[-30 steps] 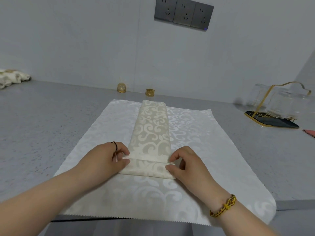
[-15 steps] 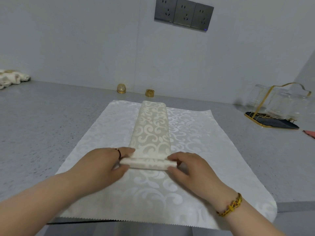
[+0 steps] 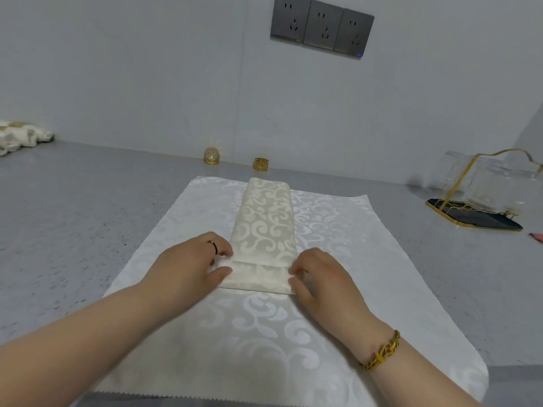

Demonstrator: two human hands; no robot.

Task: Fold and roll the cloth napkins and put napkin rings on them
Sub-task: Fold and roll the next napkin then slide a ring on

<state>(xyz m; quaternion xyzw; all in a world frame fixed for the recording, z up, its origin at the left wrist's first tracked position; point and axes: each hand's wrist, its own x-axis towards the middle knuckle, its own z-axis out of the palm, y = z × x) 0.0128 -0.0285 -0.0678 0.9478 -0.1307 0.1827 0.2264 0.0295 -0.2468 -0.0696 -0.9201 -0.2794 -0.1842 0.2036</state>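
Note:
A cream napkin folded into a long strip lies lengthwise on a white patterned cloth. Its near end is turned over into a flat roll. My left hand pinches the roll's left end between thumb and fingers. My right hand pinches its right end the same way. Two gold napkin rings stand by the wall beyond the cloth, a rounded one and a band-shaped one.
Finished rolled napkins lie at the far left on the grey counter. A gold-framed rack with glassware on a dark tray stands at the right. A pink object shows at the right edge.
The near end was rolled tighter half a second ago, then flattened; both hands now sit a little farther up the strip with a wider, flatter turn between them.

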